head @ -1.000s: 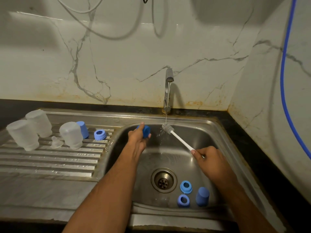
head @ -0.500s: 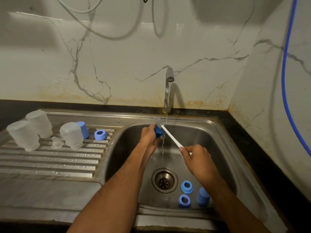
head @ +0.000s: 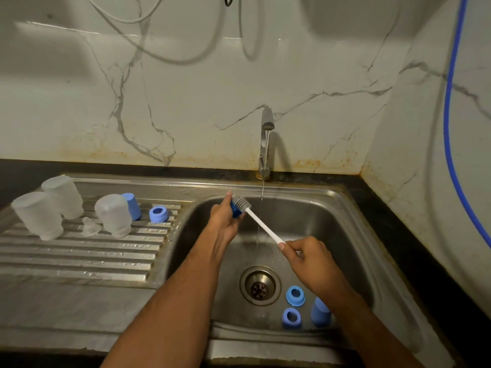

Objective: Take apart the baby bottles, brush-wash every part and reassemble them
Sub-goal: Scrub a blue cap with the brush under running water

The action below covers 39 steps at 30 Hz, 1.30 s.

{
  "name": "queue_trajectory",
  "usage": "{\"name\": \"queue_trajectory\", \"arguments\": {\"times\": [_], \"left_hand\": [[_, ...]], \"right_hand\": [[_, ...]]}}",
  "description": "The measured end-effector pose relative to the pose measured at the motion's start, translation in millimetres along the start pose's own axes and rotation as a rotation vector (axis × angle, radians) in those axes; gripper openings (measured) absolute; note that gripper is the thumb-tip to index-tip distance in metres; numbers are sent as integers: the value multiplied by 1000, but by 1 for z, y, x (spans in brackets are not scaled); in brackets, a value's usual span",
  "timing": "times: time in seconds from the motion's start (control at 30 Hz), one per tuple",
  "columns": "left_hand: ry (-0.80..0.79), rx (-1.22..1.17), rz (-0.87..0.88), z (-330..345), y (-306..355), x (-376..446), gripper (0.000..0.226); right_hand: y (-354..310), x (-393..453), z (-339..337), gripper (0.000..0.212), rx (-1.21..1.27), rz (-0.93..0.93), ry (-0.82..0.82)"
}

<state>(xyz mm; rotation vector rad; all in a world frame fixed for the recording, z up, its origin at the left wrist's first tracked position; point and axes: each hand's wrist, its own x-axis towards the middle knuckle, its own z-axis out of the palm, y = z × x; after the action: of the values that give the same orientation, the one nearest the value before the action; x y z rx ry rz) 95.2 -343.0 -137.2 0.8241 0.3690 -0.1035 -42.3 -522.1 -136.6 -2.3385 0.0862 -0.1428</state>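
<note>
Brush head (head: 241, 203) now off tap stream, pressed on blue cap (head: 235, 210) at frame centre — scrubbing resumes. Left hand (head: 224, 221) grips cap; right hand (head: 309, 257) pinches brush handle.

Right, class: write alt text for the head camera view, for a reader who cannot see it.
A left hand holds a small blue bottle part over a steel sink while the right hand scrubs it with a white-handled bottle brush beside the tap's thin stream. Three blue parts lie by the drain; frosted bottles stand inverted on the drainboard.
</note>
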Motion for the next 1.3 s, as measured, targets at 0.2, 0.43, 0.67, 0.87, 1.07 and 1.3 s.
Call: {"name": "queue_trajectory", "arguments": {"times": [0.2, 0.43, 0.67, 0.87, 1.07, 1.3], "left_hand": [[-14, 121, -14, 7, -15, -4, 28], [123, 16, -4, -2, -1, 4, 26], [12, 29, -8, 3, -7, -2, 41], [64, 54, 11, 4, -7, 2, 39], [109, 99, 8, -3, -7, 5, 37], [33, 227, 5, 5, -12, 5, 39]], "right_hand": [[-12, 10, 1, 34, -26, 21, 64], [-5, 4, 4, 34, -60, 22, -8], [-9, 6, 7, 35, -27, 7, 16], [-4, 4, 1, 36, -32, 11, 8], [-10, 5, 10, 35, -36, 3, 20], [-7, 10, 5, 36, -28, 55, 28]]}}
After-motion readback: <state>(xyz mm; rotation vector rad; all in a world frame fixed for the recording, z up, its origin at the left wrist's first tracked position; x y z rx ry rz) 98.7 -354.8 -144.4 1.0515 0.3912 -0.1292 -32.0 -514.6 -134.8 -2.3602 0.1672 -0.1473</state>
